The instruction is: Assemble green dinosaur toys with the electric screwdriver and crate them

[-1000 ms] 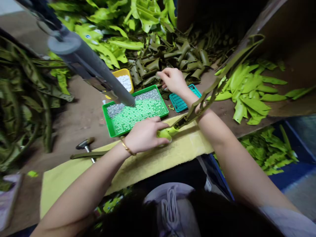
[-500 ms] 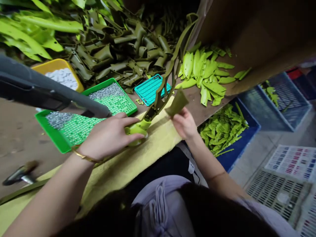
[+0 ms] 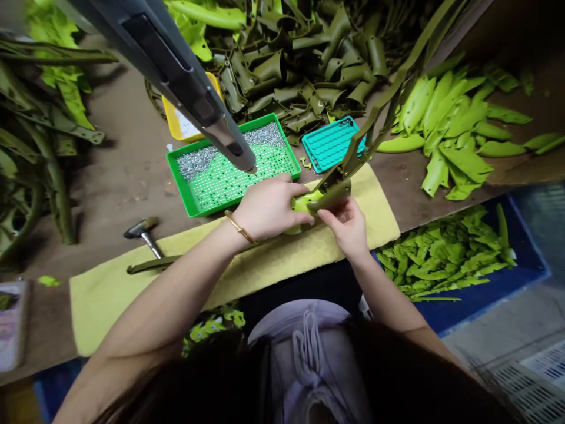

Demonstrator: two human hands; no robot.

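An olive-green moulded stalk point(image 3: 373, 126) lies on a diagonal, its narrow end pointing up and right out of view, its lime-green base point(image 3: 301, 204) low over a yellow towel point(image 3: 132, 300). The left hand point(image 3: 269, 206) curls around that base, fingers closed over it, just above the towel. The right hand point(image 3: 348, 227) pinches a dark olive tab point(image 3: 331, 197) between thumb and fingers right at the base; the fingertips are partly hidden, so how firmly it holds is hard to say.

Left of the hands, a green tray point(image 3: 185, 203) holds silver pins point(image 3: 227, 168), set in rows of holes and heaped loose along its far side, with a grey tool's tip point(image 3: 252, 169) just above them. Behind it sits a yellow tray point(image 3: 174, 115). A teal perforated tray point(image 3: 331, 144) lies nearer the stalk, and a blue crate point(image 3: 525, 277) to the right holds bright green leaves point(image 3: 445, 253).
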